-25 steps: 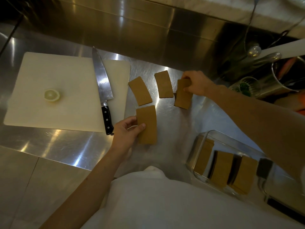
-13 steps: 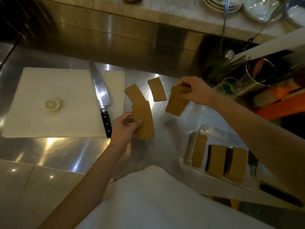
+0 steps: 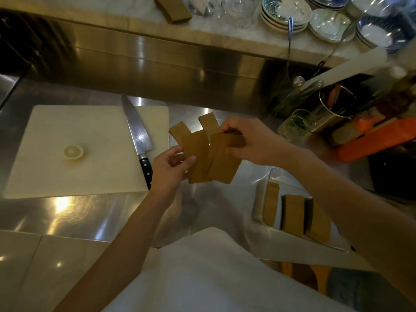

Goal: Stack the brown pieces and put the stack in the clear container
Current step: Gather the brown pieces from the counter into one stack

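Observation:
My left hand (image 3: 171, 168) holds one flat brown piece (image 3: 197, 158) above the steel counter. My right hand (image 3: 254, 140) holds another brown piece (image 3: 224, 164), which overlaps the right edge of the first one. Two more brown pieces lie on the counter behind them, one (image 3: 177, 130) near the cutting board and one (image 3: 208, 121) further right, both partly hidden by the held pieces. The clear container (image 3: 261, 199) sits at the lower right and holds three stacks of brown pieces (image 3: 293, 212).
A white cutting board (image 3: 90, 136) lies at the left with a lemon slice (image 3: 73, 152) and a chef's knife (image 3: 137, 140) on its right edge. Metal cups, a glass and an orange item crowd the right. Plates and a brown stack (image 3: 173, 7) sit on the upper shelf.
Both hands lifted their brown pieces off the counter and brought them together until they overlap. The camera view tilted upward, showing the shelf with plates.

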